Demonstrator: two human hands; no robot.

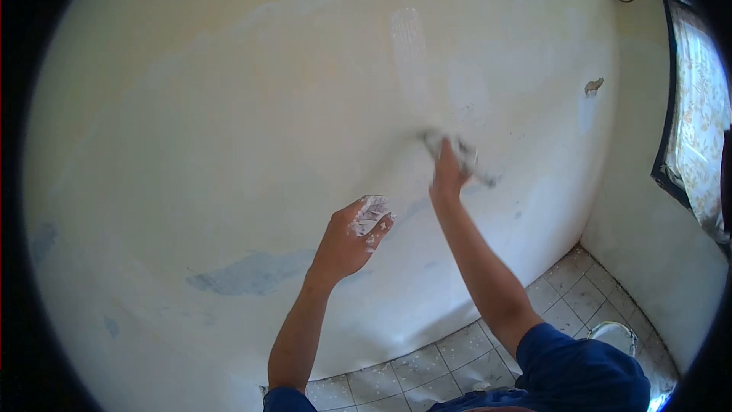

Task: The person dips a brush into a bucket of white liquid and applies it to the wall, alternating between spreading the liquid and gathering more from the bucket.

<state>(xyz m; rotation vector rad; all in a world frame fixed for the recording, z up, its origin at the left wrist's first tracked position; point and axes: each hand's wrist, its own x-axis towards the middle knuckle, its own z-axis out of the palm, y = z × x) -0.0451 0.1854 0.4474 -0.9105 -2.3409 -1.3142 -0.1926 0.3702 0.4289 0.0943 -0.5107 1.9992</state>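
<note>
My right hand [448, 172] is raised against the cream wall [229, 107] and grips a putty knife [465, 154], whose blade lies flat on the wall and looks blurred. A fresh white streak of filler [412, 61] runs up the wall above the blade. My left hand [352, 240] is held lower and to the left, close to the wall, and holds a small scraper loaded with white putty [374, 214]; its fingers are smeared white.
Grey-blue bare patches [244, 273] mark the lower wall. A chipped spot [593, 86] shows at the upper right. A curtained window [698, 114] is on the right side wall. White floor tiles [457, 347] and a white bucket [614, 333] lie below.
</note>
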